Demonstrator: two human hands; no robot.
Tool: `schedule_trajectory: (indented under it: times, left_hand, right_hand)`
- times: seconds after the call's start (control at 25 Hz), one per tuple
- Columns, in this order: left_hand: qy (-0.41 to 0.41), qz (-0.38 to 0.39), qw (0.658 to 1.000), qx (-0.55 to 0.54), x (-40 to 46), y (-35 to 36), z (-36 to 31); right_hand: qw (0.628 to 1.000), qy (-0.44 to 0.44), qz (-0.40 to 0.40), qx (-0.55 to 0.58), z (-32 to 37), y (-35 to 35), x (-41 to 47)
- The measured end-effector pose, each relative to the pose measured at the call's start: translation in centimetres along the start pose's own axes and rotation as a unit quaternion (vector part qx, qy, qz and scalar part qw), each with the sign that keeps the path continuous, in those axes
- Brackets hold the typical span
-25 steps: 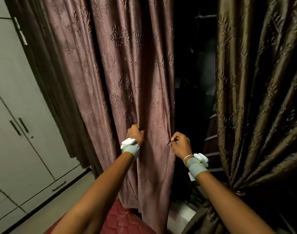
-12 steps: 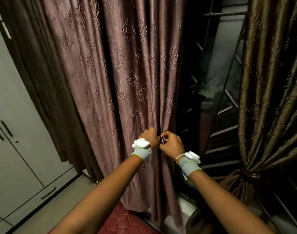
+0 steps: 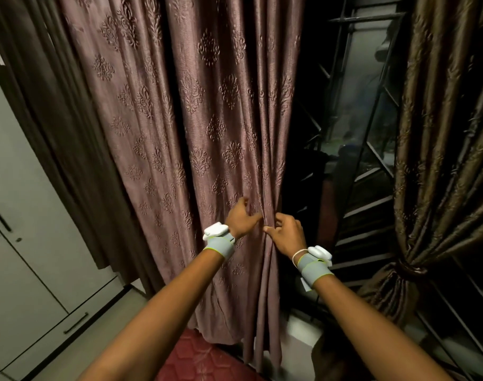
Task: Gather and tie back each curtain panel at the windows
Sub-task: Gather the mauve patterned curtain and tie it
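Note:
A mauve curtain panel (image 3: 196, 127) with an embossed floral pattern hangs in loose folds in front of me. My right hand (image 3: 285, 233) grips the bunched folds at the panel's right edge, thumb and fingers curled round the cloth. My left hand (image 3: 241, 220) lies against the folds just left of it, fingers spread and reaching into the fabric. A brown satin curtain panel (image 3: 438, 149) on the right is gathered and bound by a tie (image 3: 406, 269) low down.
Between the two panels a dark window with a metal grille (image 3: 372, 166) is exposed. A grey wardrobe (image 3: 23, 229) with black handles stands at the left. A dark brown curtain (image 3: 50, 127) hangs beside it. A red patterned mat (image 3: 207, 358) lies on the floor below.
My right hand has drawn the panel's right edge leftward to meet my left hand, bunching the folds. My left hand has loosened its fist and spread its fingers. More window shows.

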State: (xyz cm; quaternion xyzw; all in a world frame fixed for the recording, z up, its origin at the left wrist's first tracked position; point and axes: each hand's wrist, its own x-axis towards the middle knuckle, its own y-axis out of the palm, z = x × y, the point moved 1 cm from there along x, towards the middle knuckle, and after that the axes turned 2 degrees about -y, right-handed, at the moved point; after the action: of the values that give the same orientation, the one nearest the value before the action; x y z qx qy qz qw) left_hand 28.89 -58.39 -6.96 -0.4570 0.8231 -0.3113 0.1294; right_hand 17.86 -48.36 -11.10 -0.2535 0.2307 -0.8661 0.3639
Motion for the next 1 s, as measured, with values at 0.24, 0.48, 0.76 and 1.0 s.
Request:
schedule_trajectory:
  times: [0.24,0.48,0.76,1.0]
  left_hand:
    - [-0.084,-0.092,0.990,-0.061,2.8,-0.4,2.1]
    - [-0.080,0.112,0.967,-0.213,1.2,0.6,0.9]
    - [0.036,0.003,0.999,-0.018,0.7,0.1,2.8]
    - [0.024,-0.084,0.971,0.224,-3.4,-1.3,1.6]
  right_hand:
    - [0.989,0.004,0.081,0.120,-0.6,-0.9,-0.2]
    - [0.970,-0.002,0.190,0.150,-0.2,-1.5,-0.6]
    - [0.986,0.025,0.131,0.100,-0.5,-2.4,0.0]
    - [0.992,0.049,-0.026,-0.115,0.7,-1.8,-0.7]
